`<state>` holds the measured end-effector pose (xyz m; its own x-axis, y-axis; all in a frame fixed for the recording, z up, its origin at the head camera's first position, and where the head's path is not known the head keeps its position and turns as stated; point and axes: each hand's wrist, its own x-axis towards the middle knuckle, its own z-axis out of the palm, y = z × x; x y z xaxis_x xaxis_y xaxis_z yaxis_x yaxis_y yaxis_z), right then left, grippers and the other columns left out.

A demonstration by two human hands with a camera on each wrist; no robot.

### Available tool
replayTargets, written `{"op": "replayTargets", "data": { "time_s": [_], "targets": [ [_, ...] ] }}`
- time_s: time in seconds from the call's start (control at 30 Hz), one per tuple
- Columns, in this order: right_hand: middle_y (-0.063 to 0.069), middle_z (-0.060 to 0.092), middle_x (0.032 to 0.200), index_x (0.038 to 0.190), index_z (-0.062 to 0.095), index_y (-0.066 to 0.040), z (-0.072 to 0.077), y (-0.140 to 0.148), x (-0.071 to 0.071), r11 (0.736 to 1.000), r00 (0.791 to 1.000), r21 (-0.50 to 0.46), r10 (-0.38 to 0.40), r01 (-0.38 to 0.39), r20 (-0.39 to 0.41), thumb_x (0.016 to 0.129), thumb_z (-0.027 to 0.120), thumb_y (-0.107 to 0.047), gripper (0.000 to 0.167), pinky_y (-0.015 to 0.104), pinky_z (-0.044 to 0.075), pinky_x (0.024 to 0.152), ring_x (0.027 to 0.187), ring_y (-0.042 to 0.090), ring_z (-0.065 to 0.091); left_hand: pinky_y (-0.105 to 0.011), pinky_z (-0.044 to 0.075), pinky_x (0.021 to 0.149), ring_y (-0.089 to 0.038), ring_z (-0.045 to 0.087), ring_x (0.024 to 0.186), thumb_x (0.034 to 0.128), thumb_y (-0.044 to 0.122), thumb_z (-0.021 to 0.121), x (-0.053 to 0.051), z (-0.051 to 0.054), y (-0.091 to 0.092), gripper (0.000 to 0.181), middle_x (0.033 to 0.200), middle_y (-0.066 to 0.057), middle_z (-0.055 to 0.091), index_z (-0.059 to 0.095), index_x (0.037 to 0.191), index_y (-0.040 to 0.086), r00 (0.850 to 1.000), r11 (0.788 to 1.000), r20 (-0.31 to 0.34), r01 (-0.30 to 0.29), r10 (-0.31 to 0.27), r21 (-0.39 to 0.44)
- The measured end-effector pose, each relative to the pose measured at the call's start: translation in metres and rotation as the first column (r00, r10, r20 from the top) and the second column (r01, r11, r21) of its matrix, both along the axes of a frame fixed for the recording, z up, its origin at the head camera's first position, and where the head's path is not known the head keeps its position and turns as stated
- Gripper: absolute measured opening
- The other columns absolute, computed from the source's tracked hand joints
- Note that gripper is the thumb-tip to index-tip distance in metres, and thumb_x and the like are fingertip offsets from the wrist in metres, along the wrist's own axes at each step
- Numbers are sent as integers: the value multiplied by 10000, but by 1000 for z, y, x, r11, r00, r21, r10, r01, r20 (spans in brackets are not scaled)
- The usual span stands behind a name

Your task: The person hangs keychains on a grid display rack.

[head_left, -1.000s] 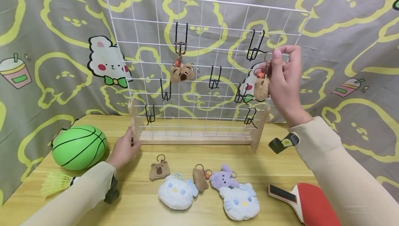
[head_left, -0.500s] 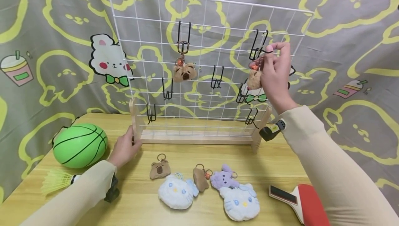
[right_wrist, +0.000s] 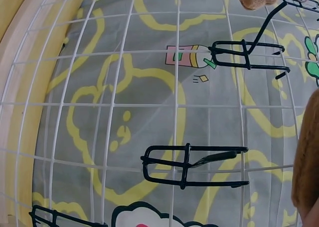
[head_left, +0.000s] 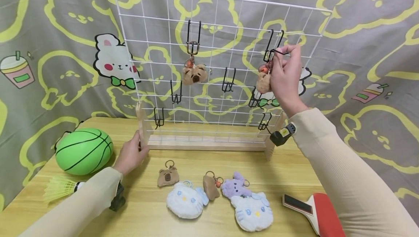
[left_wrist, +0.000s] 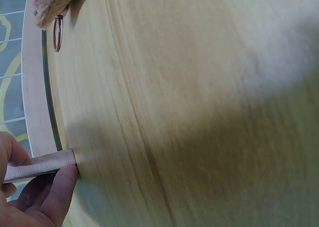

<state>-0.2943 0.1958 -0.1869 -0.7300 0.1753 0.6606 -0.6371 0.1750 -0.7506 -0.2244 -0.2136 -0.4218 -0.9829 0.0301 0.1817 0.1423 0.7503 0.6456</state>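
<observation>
My right hand (head_left: 288,79) pinches the ring end of a brown plush keychain (head_left: 263,83) with an orange bell, at the upper-right black hook (head_left: 267,56) of the white wire grid (head_left: 240,28). The fingers cover the ring, so I cannot tell whether it is round the hook. In the right wrist view the brown plush (right_wrist: 306,162) fills the right edge. With the left hand (head_left: 131,153) I grip the wooden foot (head_left: 142,124) at the grid's left end; the left wrist view shows thumb and fingers round its edge (left_wrist: 45,165). Another bear keychain (head_left: 194,75) hangs from the upper-left hook.
Several plush keychains lie in front: a brown bear (head_left: 168,176), two white cats (head_left: 186,201) and a purple one (head_left: 234,187). A green ball (head_left: 84,151) and yellow shuttlecock (head_left: 60,189) are left, a red paddle (head_left: 327,211) right. Other black hooks (head_left: 228,82) are on the grid.
The right hand has moved left with the keychain, from beside the upper-right hook's tip to close against the hook. My left hand keeps its hold on the foot.
</observation>
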Motion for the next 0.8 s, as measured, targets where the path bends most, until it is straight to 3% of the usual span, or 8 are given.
{"op": "replayTargets", "data": {
  "time_s": [0.13, 0.27, 0.4, 0.57, 0.8],
  "targets": [
    [-72, 661, 651, 1074, 424, -223, -2, 1, 1, 999, 999, 40, -37, 37, 20, 1103, 471, -254, 63, 174, 476, 458, 524, 30, 644, -405, 601, 670, -346, 708, 839, 991, 72, 597, 1, 0, -1, 565, 1157, -400, 674, 356, 1479, -80, 1000, 1000, 2, -4, 4, 4],
    [-168, 674, 712, 1108, 427, -246, -4, 6, 4, 983, 990, 145, -121, 110, 72, 1116, 439, -309, 65, 178, 421, 477, 537, 2, 587, -412, 597, 666, -339, 703, 831, 992, 75, 599, 2, 0, -2, 559, 1137, -392, 678, 358, 1472, -83, 1000, 1000, 1, -5, 5, 8],
    [-210, 676, 794, 1104, 428, -261, -6, 15, 9, 961, 977, 239, -170, 137, 125, 1123, 401, -366, 110, 200, 495, 620, 704, -8, 652, -400, 598, 658, -342, 705, 832, 989, 74, 599, 2, -1, -1, 570, 1150, -400, 672, 352, 1477, -87, 1000, 1000, 1, -5, 5, 3],
    [-225, 640, 849, 1093, 426, -278, -5, 29, 17, 925, 967, 342, -220, 165, 129, 1123, 354, -430, 171, 218, 452, 745, 866, -72, 647, -420, 613, 692, -351, 708, 858, 991, 86, 588, -1, -4, 0, 570, 1174, -396, 669, 352, 1485, -74, 1000, 1000, 7, -6, 5, 10],
    [-265, 678, 782, 1146, 416, -280, -4, 46, 25, 924, 970, 345, -214, 165, 111, 1126, 315, -429, 182, 148, 544, 613, 739, -79, 698, -480, 621, 744, -396, 714, 906, 980, 82, 577, -2, -4, -1, 556, 1181, -404, 668, 365, 1470, -74, 1000, 1000, -17, -12, 12, 4]
  ]
}}
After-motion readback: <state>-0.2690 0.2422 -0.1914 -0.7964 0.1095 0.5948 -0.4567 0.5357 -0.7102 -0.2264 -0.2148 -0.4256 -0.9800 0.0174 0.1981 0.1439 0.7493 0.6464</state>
